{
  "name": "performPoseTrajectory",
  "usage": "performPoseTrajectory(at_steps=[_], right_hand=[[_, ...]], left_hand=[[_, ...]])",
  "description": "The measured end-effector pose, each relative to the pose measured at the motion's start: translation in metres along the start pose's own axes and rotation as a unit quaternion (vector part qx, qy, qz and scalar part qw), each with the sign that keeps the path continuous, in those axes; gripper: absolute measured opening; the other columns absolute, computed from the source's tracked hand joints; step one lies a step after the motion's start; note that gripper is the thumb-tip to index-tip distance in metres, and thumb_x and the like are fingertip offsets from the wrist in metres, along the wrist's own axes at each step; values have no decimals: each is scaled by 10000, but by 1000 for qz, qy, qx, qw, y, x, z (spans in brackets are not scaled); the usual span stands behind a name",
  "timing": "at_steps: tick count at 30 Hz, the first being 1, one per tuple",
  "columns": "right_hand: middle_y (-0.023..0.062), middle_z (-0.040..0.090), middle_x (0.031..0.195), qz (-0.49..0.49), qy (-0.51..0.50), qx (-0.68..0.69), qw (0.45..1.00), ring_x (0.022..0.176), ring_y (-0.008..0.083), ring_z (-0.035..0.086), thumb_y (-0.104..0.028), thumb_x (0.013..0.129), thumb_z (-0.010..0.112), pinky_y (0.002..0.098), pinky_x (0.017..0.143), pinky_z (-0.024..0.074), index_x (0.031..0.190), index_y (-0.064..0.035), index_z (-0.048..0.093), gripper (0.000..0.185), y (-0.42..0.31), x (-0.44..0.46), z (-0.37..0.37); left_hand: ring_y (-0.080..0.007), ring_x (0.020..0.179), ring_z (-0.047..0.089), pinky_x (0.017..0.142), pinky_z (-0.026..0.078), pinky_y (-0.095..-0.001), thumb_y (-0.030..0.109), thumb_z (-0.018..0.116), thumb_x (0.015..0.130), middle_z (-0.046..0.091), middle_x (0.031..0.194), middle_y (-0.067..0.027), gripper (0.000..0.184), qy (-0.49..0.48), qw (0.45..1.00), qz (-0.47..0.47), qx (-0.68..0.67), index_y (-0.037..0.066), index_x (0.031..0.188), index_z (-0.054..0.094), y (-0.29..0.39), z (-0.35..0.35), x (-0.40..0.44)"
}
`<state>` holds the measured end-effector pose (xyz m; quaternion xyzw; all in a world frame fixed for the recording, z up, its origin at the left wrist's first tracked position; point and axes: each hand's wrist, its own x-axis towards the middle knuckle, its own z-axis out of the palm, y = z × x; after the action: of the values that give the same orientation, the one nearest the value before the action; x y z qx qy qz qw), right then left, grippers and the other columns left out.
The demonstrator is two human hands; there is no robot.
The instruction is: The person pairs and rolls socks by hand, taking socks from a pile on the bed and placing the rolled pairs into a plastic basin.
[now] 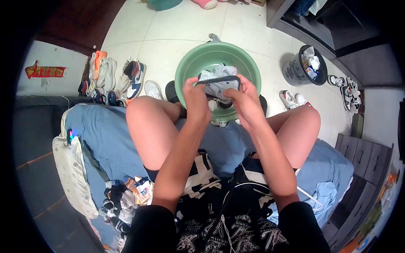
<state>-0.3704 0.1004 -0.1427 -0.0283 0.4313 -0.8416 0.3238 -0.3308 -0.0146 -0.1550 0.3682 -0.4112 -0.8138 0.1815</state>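
Both my hands hold a grey cloth garment [220,87] with a dark band along its edge, stretched between them above a green basin [185,63]. The fingers of my left hand [196,99] are closed on the garment's left end. My right hand [245,101] grips its right side, with the thumb lying across the grey fabric. Other fabric, partly covered by the garment and my hands, lies in the basin. A pale cloth piece [214,38] hangs at the basin's far rim.
Several shoes [136,80] stand on the floor at left, with more shoes [291,99] at right. A bin [296,71] holds crumpled paper. A clothes pile [124,200] and a white hanger [310,196] lie on the blue bedding [105,139].
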Motion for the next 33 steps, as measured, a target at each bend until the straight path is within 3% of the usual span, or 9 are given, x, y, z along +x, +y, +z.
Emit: performPoseTrajectory(at_steps=[3, 6, 7, 9, 15, 20, 25, 27, 33], right_hand=[[38, 626, 922, 1, 101, -141, 985, 802, 141, 589, 66, 778, 551, 281, 722, 470, 1026, -5, 585, 260, 20, 6, -14], [27, 589, 793, -156, 215, -410, 872, 703, 121, 554, 36, 802, 552, 268, 656, 457, 966, 1, 584, 170, 43, 15, -22], [27, 589, 793, -157, 217, -410, 872, 703, 121, 554, 36, 802, 552, 268, 656, 457, 966, 1, 584, 170, 39, 14, -20], [38, 596, 847, 9, 158, -192, 968, 762, 120, 560, 53, 822, 531, 257, 695, 455, 978, 9, 579, 168, 28, 9, -10], [66, 608, 966, -118, 162, -74, 977, 904, 120, 559, 109, 838, 479, 231, 807, 433, 1010, 4, 568, 220, 37, 10, -11], [60, 590, 1041, -133, 134, -65, 980, 923, 124, 559, 133, 816, 461, 229, 808, 434, 1028, -6, 558, 272, 34, 12, -14], [44, 569, 1059, -78, 137, -19, 987, 923, 106, 548, 125, 820, 463, 219, 780, 425, 1027, -12, 552, 264, 15, 13, -13], [49, 571, 1063, 6, 61, -39, 997, 939, 89, 544, 116, 825, 467, 206, 761, 421, 1025, -12, 552, 252, 7, 12, -16], [70, 586, 1068, -80, 120, -229, 963, 829, 69, 553, 88, 811, 560, 204, 696, 450, 976, -5, 570, 190, 5, 10, -3]], left_hand=[[-227, 918, 616, 804, 515, -363, -11, 386, 878, 598, 1025, -152, 259, -5, 999, -26, -30, -14, 1107, 507, 0, -5, -1], [-223, 932, 618, 825, 516, -364, -4, 380, 884, 598, 1029, -149, 259, -53, 992, -75, -89, -12, 1096, 528, 4, -8, 4], [-205, 897, 626, 797, 530, -346, -22, 387, 874, 601, 1003, -140, 252, -62, 992, -67, -88, -4, 1089, 517, 10, -5, -1], [-186, 861, 634, 768, 544, -328, -40, 395, 863, 603, 978, -131, 249, -69, 992, -56, -89, 4, 1082, 505, 11, -3, -4], [-171, 947, 605, 761, 529, -308, -64, 374, 879, 597, 1034, -134, 267, -34, 999, 31, 25, -8, 1118, 480, -15, 7, -6], [-193, 984, 610, 828, 507, -320, -5, 387, 919, 597, 1093, -130, 330, 44, 999, 26, -12, -1, 1234, 486, -14, 17, -14], [-215, 989, 616, 846, 514, -329, -6, 364, 919, 600, 1115, -132, 333, -19, 999, -36, -28, -10, 1225, 496, -22, 3, 0], [-222, 989, 618, 851, 517, -331, -12, 355, 916, 601, 1118, -131, 337, -50, 997, -44, -50, -16, 1221, 498, -16, 3, -2], [-256, 1005, 616, 890, 509, -387, 10, 394, 898, 597, 1118, -145, 353, -28, 993, -88, -79, -24, 1236, 494, -8, -5, 11]])
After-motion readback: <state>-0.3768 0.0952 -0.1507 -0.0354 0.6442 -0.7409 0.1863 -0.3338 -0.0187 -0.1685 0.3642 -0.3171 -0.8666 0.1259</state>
